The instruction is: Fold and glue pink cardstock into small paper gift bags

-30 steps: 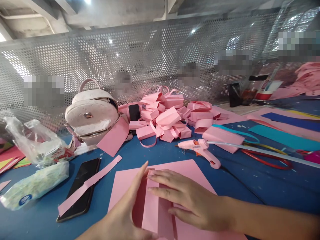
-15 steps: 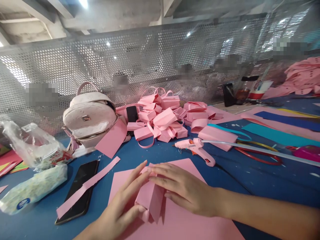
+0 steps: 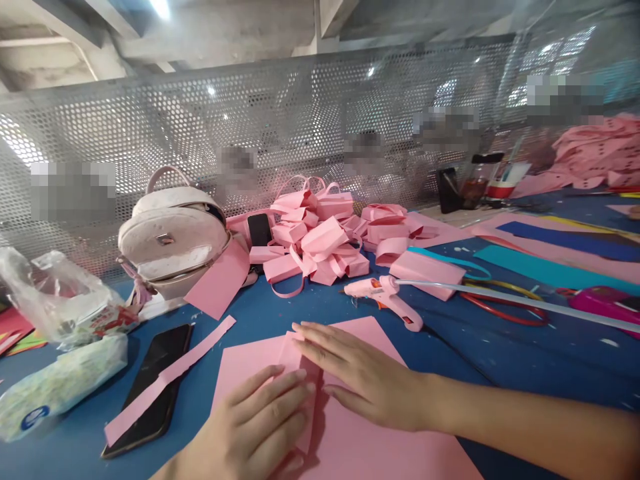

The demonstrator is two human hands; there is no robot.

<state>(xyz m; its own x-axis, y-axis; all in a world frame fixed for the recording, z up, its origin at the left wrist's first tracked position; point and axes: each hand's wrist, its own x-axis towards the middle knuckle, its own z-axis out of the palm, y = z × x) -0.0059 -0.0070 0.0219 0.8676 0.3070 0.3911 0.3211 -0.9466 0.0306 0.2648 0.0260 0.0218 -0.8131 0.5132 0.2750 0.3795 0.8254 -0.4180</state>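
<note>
A small folded pink paper box (image 3: 309, 427) lies on a large pink sheet (image 3: 380, 453) at the front centre. My left hand (image 3: 260, 417) covers the box's left and near part, its fingers curled over the top. My right hand (image 3: 355, 373) rests along the far right edge of the box, fingers stretched out and thumb apart. Just beyond that hand is a pink glue gun (image 3: 387, 297) with a long clear stick in its back. Much of the box is hidden under my hands.
A black phone (image 3: 155, 393) with a pink strip (image 3: 200, 347) across it lies left, beside a tissue pack (image 3: 65, 387) and plastic bag (image 3: 65, 300). Behind are a pale backpack (image 3: 175, 233) and piled pink paper bags (image 3: 320, 237). Coloured strips (image 3: 550, 267) lie right.
My left hand has moved from the box's left side to over its top and near end. My right hand has stayed near the far end. The view has shifted slightly.
</note>
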